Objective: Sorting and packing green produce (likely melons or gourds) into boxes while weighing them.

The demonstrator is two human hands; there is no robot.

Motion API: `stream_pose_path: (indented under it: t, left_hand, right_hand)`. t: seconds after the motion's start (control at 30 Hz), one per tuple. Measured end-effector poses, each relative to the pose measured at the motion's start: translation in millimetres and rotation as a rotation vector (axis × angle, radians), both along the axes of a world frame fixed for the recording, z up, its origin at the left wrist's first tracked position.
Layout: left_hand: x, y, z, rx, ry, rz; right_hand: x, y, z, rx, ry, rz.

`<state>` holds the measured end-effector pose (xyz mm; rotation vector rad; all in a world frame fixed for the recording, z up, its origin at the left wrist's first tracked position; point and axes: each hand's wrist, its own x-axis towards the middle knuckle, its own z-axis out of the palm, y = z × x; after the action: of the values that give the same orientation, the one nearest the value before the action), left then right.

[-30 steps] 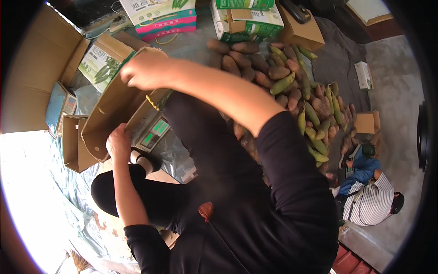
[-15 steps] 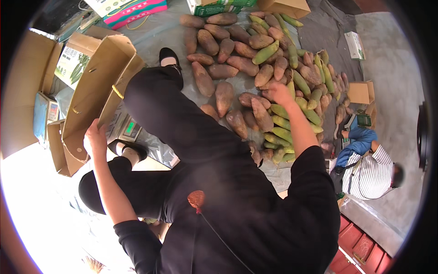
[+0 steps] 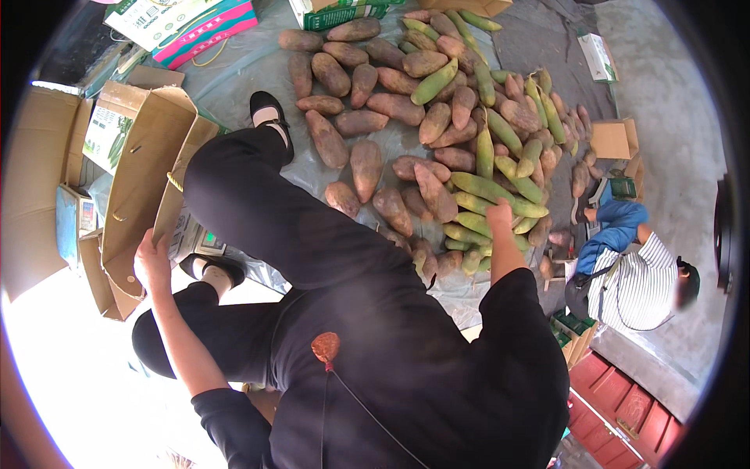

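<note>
My left hand (image 3: 152,267) is closed on the edge of an open, tilted cardboard box (image 3: 142,184) beside my knees. My right hand (image 3: 500,216) reaches into the heap with its fingers bunched around a long green vegetable (image 3: 525,207); the fingertips partly hide the hold. More smooth, tapered green vegetables (image 3: 469,221) lie around that hand. To their left are many plump reddish-brown tubers (image 3: 366,168), shaped like large sweet potatoes, spread over a plastic sheet (image 3: 258,70).
A scale with a lit display (image 3: 208,239) sits between the box and my foot. Printed cartons (image 3: 205,35) stand at the far left. On the right, a person in a striped shirt (image 3: 644,285) sits near an open carton (image 3: 613,141). Red panels (image 3: 625,399) are at lower right.
My right hand has moved nearer, from the tubers onto the green vegetables. My left hand stays on the box edge. The whole view has shifted slightly.
</note>
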<state>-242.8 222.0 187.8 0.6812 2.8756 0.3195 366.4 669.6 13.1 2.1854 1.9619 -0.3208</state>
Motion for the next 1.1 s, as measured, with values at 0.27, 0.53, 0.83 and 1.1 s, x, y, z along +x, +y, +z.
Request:
stream_pose_path:
  t: [0.27, 0.53, 0.83, 1.1]
  left_hand:
    - [4, -13, 4, 0.024, 0.039, 0.044]
    - [2, -27, -10, 0.023, 0.035, 0.069]
    - [7, -24, 4, -0.001, 0.025, 0.099]
    - [6, -10, 0, -0.064, 0.024, 0.091]
  right_hand:
    - [10, 40, 15, -0.091, 0.072, -0.266]
    - [9, 50, -4, -0.213, 0.337, -0.45]
    - [17, 40, -17, -0.219, 0.395, -0.222]
    - [1, 25, -2, -0.097, 0.521, -0.168]
